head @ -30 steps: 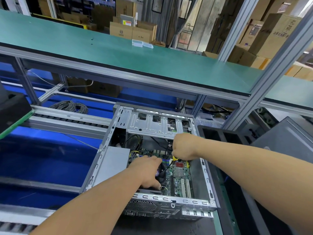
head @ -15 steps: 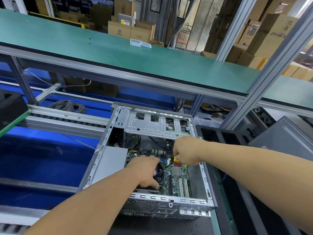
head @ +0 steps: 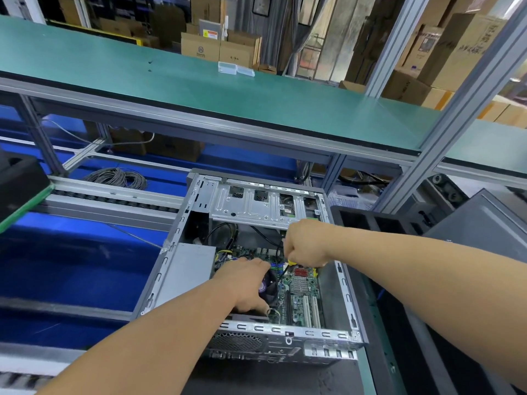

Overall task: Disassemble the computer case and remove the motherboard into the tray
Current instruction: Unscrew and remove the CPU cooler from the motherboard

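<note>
Head view: the computer case (head: 346, 297) lies open with the motherboard (head: 302, 297) inside. Left hand (head: 245, 283) rests spread on the fan (head: 269, 286); right hand (head: 306, 242) grips a screwdriver (head: 286, 270) above the motherboard.

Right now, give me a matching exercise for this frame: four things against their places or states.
Things:
1. left hand
2. right hand
3. coiled cable
4. motherboard

Places or states:
A. lies on the blue surface behind the computer case
B. lies inside the case
C. rests on the black fan
D. fist closed, a yellow-tipped tool below it

Pairs: 1-C, 2-D, 3-A, 4-B
</note>
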